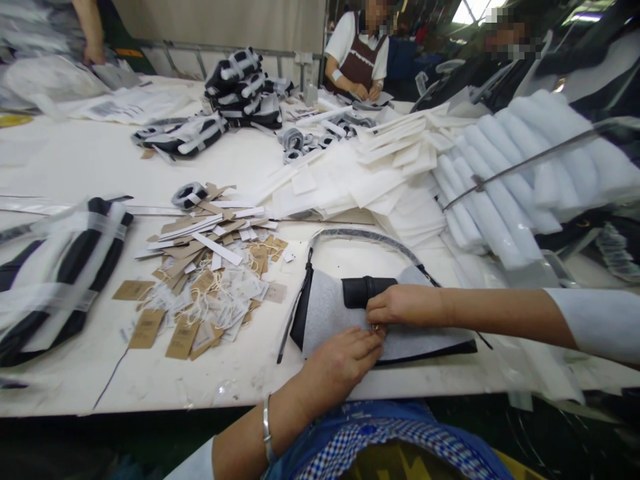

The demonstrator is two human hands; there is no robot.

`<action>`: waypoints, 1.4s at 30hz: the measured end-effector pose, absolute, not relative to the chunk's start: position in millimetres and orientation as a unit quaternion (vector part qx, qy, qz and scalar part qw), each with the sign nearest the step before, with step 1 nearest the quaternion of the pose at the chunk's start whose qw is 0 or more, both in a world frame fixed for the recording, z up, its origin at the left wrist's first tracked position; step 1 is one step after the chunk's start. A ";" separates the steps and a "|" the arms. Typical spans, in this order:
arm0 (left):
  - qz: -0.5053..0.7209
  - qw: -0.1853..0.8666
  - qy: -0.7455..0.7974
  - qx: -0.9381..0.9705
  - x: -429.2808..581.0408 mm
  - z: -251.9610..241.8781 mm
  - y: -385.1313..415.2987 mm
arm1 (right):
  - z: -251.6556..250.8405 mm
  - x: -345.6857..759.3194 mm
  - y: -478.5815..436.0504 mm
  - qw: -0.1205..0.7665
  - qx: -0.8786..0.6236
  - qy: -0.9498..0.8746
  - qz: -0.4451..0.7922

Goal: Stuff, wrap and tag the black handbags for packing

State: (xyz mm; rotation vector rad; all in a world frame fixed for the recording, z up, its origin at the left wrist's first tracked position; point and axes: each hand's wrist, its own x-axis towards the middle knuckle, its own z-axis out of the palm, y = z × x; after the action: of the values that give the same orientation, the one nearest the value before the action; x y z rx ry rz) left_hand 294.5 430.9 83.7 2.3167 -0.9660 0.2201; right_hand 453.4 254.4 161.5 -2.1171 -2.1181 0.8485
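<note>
A black handbag (299,320) lies on the table before me, a grey protective sheet (325,308) covering most of its front. Its wrapped handle (367,235) arches away from me. A black flap tab (356,293) crosses the sheet near the bag's top. My right hand (407,305) is closed at the lower end of this tab, fingers bent down by a small gold-coloured metal piece (375,327). Stretched across the sheet, my left hand (345,360) presses flat, its fingertips next to the metal piece. The fingers partly hide the fastening.
Brown hang tags (147,328) with strings and card strips are heaped to the left. Beyond them lie wrapped black bags (65,280) and white sheets (325,183). Tied white padding rolls (520,173) stand at right. A person (357,57) works across the table.
</note>
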 end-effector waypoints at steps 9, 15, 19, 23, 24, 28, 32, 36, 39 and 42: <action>0.087 0.322 -0.363 0.870 295.3 79.9 431.3 | 160.6 467.1 270.4 0.028 -0.650 -0.664 0.370; 0.107 0.318 -0.360 0.871 295.4 83.2 430.9 | 149.1 450.6 253.9 0.015 -0.697 -0.653 0.295; 0.113 0.309 -0.360 0.873 295.1 84.3 430.3 | 141.3 425.8 239.4 0.054 -0.786 -0.575 0.219; 0.128 0.290 -0.363 0.876 295.9 84.2 429.7 | 137.0 403.6 236.3 0.091 -0.852 -0.484 0.178; 0.131 0.287 -0.364 0.876 296.1 84.4 429.6 | 135.9 399.6 237.1 0.095 -0.861 -0.469 0.171; 0.151 0.287 -0.367 0.872 296.0 87.1 429.5 | 131.6 390.2 240.2 0.121 -0.889 -0.418 0.147; 0.157 0.307 -0.361 0.866 295.8 87.2 429.6 | 132.3 391.2 237.3 0.174 -0.891 -0.392 0.153; 0.127 0.337 -0.357 0.862 297.1 83.9 429.4 | 137.3 399.0 231.7 0.233 -0.870 -0.392 0.185; 0.109 0.362 -0.343 0.860 298.2 85.8 429.1 | 139.2 403.0 229.7 0.269 -0.860 -0.388 0.194; 0.088 0.391 -0.325 0.857 299.1 91.8 428.3 | 139.4 401.8 228.0 0.303 -0.853 -0.376 0.197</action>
State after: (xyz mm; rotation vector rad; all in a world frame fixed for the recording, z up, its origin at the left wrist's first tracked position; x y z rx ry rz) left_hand 299.1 428.3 91.8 2.1765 -0.8244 0.2236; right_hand 401.8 228.0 139.4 -2.2625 -0.9961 0.5229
